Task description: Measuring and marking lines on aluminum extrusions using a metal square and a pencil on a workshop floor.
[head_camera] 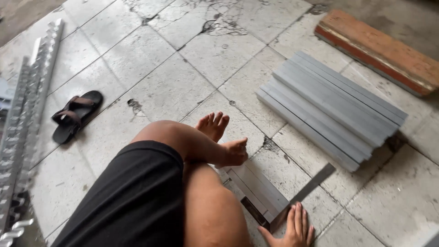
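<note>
Here the hand [292, 228] lies flat beside (touching) the metal bar [258, 190].

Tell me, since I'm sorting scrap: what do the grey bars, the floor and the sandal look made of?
Grey bars: likely aluminium, matte, with straight extruded edges; the piece by the right hand shows a hollow end. Floor: pale tiles, glossy but cracked and stained. Sandal: dark rubber or foam sole with brownish straps; the material is unclear.

Matt grey metal profiles [331, 110], smooth. Floor tiles [173, 87] glossy, cracked, grimy. Black cloth shorts [132, 201]. Worn, rough wooden plank [379, 50].
</note>
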